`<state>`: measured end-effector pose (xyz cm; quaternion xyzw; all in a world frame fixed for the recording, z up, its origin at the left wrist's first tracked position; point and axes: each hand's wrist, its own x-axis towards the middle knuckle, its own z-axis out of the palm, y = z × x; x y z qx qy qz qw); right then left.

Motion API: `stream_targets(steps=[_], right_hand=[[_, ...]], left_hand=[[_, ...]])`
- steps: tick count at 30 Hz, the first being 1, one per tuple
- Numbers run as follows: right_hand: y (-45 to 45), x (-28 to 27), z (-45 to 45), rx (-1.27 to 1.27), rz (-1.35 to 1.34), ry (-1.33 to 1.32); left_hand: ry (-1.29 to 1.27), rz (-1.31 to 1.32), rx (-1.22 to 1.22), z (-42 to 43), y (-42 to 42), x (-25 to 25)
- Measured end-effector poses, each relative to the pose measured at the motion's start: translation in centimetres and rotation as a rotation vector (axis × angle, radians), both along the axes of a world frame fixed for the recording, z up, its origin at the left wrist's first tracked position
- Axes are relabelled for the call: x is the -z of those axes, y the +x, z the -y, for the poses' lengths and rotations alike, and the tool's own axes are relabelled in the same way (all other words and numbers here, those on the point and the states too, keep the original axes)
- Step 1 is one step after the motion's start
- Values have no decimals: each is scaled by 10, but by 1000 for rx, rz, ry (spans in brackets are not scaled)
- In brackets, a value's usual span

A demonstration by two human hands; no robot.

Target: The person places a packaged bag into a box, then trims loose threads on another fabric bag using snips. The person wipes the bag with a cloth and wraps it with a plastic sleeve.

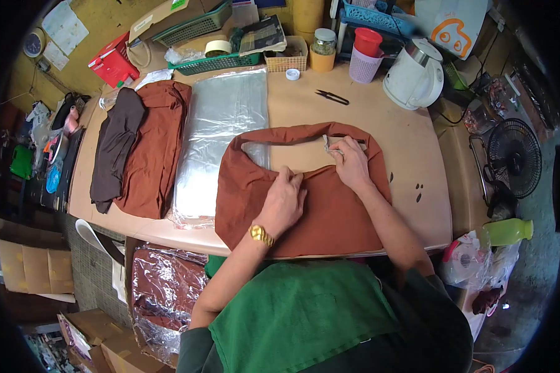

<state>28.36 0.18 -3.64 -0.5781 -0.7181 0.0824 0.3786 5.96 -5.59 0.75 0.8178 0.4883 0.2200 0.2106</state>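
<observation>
A rust-brown fabric shoulder bag (336, 211) lies flat on the table in front of me, its strap (280, 133) looped away from me. My left hand (283, 199), with a gold watch at the wrist, pinches the upper edge of the bag's opening. At the right end of that opening, near the base of the strap, is my right hand (351, 163), its fingers closed together. A small pale crumpled scrap (325, 143) sticks out at the right fingertips; its kind is unclear.
Clear plastic sheets (224, 124) and folded brown fabric pieces (158, 149) lie to the left. Black thread snips (331, 97), a white cap (292, 74), cups (364, 59) and a kettle (415, 74) are toward the back. A box of plastic-wrapped items (168, 286) stands below the table edge.
</observation>
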Motion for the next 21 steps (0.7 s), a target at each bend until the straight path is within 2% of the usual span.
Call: stream_targets(steps=[2, 4, 5, 7, 8, 10, 13, 15, 18, 21], right_hand=[[-1, -4, 1, -1, 2, 11], [-1, -13, -1, -76, -91, -199], [-5, -16, -2, -82, -91, -196], [-21, -17, 2, -429, -12, -57], [-35, -29, 13, -475, 88, -29], [-34, -24, 18, -505, 141, -22], [-21, -28, 13, -543, 281, 52], [-17, -30, 7, -582, 324, -62], [-55, -10, 7, -536, 193, 77], [-57, -15, 11, -501, 168, -25]], left_hand=[[39, -14, 48, 22, -3, 10], [231, -112, 81, 32, -5, 34], [234, -113, 76, 30, -5, 38], [268, -188, 93, 31, -5, 50], [263, -190, 93, 32, -5, 48], [154, -222, 68, 33, -5, 43], [176, -185, 71, 33, -4, 37], [186, -191, 57, 33, -3, 37], [145, -183, 51, 35, -2, 32], [105, -158, 47, 33, -2, 31]])
